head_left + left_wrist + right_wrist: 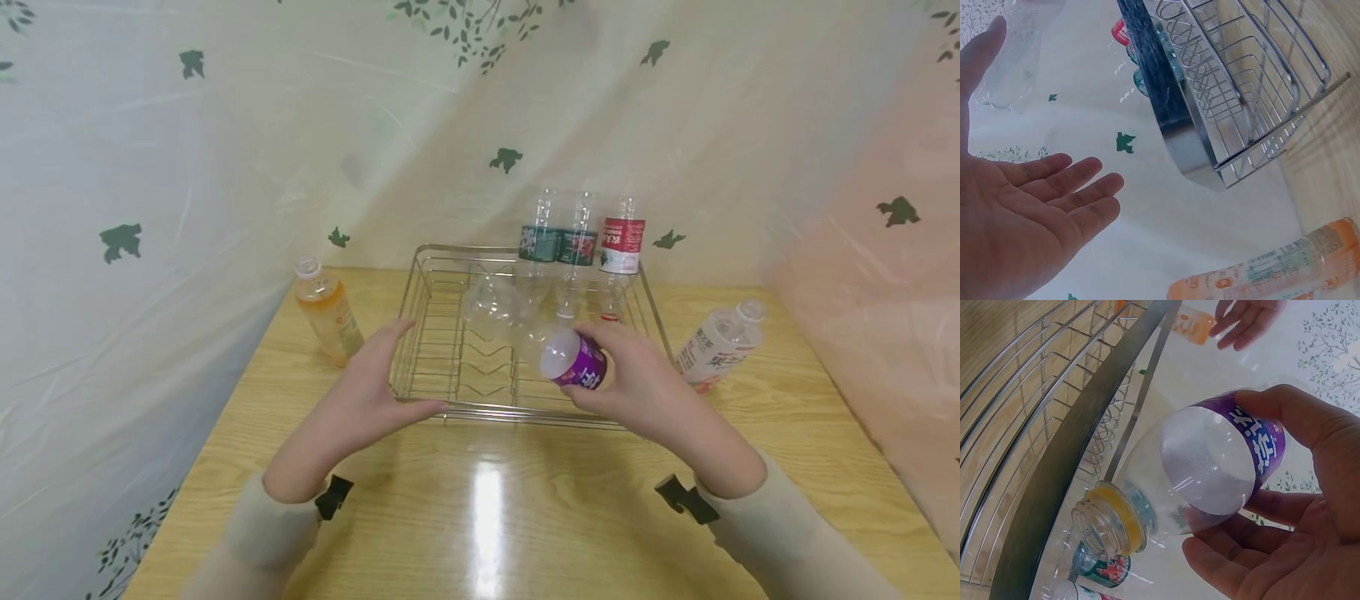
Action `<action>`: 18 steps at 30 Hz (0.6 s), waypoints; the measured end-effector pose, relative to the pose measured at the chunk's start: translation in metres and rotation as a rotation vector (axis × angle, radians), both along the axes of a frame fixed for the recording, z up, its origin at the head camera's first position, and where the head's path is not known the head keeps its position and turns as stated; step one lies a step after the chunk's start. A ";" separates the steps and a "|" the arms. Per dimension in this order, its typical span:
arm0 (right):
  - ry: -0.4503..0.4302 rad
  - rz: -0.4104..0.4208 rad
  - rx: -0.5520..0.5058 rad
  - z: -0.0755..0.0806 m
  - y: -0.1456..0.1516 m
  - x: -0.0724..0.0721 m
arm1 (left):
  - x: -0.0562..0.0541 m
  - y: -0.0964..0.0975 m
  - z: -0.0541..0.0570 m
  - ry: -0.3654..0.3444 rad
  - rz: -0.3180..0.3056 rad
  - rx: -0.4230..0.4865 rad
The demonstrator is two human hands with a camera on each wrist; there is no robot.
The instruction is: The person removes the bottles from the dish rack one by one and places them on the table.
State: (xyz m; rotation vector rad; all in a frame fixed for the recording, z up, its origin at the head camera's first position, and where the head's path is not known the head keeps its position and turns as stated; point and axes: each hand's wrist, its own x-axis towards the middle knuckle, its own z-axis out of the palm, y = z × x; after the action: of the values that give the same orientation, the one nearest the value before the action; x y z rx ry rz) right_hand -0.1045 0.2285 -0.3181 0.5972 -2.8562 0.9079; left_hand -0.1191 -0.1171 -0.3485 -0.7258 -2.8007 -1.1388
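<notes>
My right hand (622, 367) grips a clear plastic bottle (1172, 469) by its purple label (587, 365), tilted above the wire rack. Its uncapped mouth has a yellow ring (1124, 515) and points toward the rack in the right wrist view. Over the rack's left side, my left hand (375, 387) holds nothing, its thumb spread from its fingers. Clear plastic (491, 307) shows between the hands in the head view; whether it belongs to the gripped bottle I cannot tell. The metal wire rack (420, 333) lies on the wooden table below both hands.
Three labelled bottles (577, 248) stand neck down along the rack's back. An orange-labelled bottle (330, 321) stands left of the rack, a white-labelled bottle (718, 343) on its right. Behind the table (420, 517) hangs a leaf-patterned sheet (300, 125).
</notes>
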 end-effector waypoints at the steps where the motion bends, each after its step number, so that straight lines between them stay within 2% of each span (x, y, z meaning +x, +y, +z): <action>1: 0.003 0.004 0.003 0.000 0.000 0.001 | 0.000 0.001 0.002 0.004 -0.002 -0.005; 5: 0.019 0.019 0.021 0.002 0.001 0.003 | 0.000 0.004 0.007 0.020 -0.014 -0.029; 12: -0.006 0.024 0.092 0.005 0.001 0.010 | 0.000 0.012 0.015 -0.021 -0.046 -0.063; 18: -0.019 0.025 0.131 0.008 0.001 0.013 | 0.000 0.016 0.021 0.008 -0.056 -0.113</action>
State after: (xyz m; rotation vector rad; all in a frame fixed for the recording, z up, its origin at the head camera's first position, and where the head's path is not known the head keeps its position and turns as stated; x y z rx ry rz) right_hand -0.0912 0.2294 -0.3096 0.6416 -2.9492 0.7385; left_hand -0.1189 -0.1013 -0.3272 -0.8202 -2.8748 -0.9888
